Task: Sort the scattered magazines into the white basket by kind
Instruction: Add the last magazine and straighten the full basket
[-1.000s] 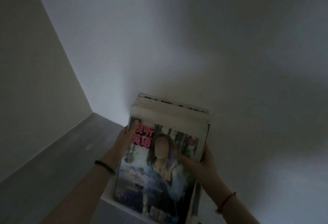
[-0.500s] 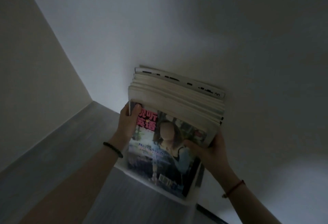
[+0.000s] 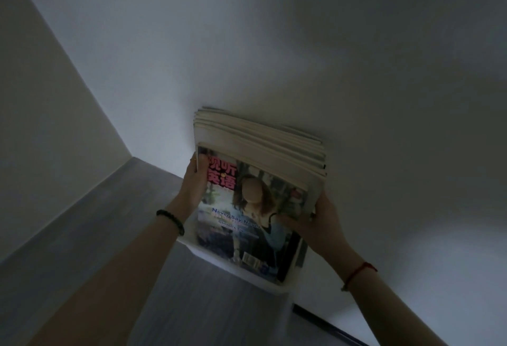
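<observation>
A thick stack of magazines [image 3: 263, 150] stands upright in the white basket [image 3: 216, 262] against the wall. The front magazine [image 3: 247, 225] has a dark cover with pink Chinese letters and a woman's picture. My left hand [image 3: 195, 181] grips the stack's upper left corner, thumb on the front cover. On the right edge my right hand [image 3: 315, 225] holds the stack, its fingers lying across the front cover. Only the basket's near white rim and corner show below the magazines.
The basket stands on a grey wood-look floor [image 3: 96, 236] in a room corner. White walls [image 3: 356, 71] rise behind and to the left. A dark baseboard [image 3: 326, 326] runs along the wall at lower right. The light is dim.
The view has tilted down, so the stack sits higher in the frame and more of the basket's rim shows. Both hands keep their hold on the stack.
</observation>
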Available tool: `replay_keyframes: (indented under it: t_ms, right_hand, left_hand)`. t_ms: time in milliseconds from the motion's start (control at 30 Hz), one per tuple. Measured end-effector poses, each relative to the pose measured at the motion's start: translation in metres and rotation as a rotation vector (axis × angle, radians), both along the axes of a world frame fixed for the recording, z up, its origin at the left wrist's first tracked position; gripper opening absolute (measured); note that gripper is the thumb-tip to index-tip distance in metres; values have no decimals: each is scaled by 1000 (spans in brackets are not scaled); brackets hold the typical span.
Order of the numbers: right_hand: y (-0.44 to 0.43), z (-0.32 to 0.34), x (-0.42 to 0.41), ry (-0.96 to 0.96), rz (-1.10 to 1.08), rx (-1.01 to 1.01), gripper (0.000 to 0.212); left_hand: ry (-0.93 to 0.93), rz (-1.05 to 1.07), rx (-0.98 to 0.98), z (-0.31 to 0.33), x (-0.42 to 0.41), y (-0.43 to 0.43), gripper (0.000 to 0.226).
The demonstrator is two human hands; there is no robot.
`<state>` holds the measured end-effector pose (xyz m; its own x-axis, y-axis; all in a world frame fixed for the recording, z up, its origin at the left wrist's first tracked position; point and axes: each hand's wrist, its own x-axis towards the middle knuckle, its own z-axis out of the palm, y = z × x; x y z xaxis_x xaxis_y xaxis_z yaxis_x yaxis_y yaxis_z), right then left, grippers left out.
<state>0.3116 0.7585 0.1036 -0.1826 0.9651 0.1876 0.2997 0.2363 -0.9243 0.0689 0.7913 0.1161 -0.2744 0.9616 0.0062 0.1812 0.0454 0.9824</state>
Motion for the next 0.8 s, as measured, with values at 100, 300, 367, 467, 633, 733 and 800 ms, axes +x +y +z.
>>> replay_keyframes:
  t_ms: [100,300,367,467,633,733,800]
  right_hand:
    - [-2,-3,-1,-4,-41,18,68]
    - [4,14,-4,-62,-97,111,66]
    - [3,19,-4,-57,-107,139,66]
    - [2,15,-5,-51,-83,109,69]
    - [1,10,-8,-67,-67,25,62]
    - [-3,8,-11,-75,-82,35,68]
    - [-15,-1,-18,-57,-155,5,74]
  left_hand:
    - [16,88,77,-2,1,-2,46]
    - [-147,139,142,10,-2,10,41]
    - [-120,143,192,17,-3,13,40]
    - [-140,131,158,10,-3,13,41]
    - [-208,151,63,-4,-7,12,40]
    - [-222,77,50,-2,-7,11,47]
    - [-244,34,25,-5,-9,9,52]
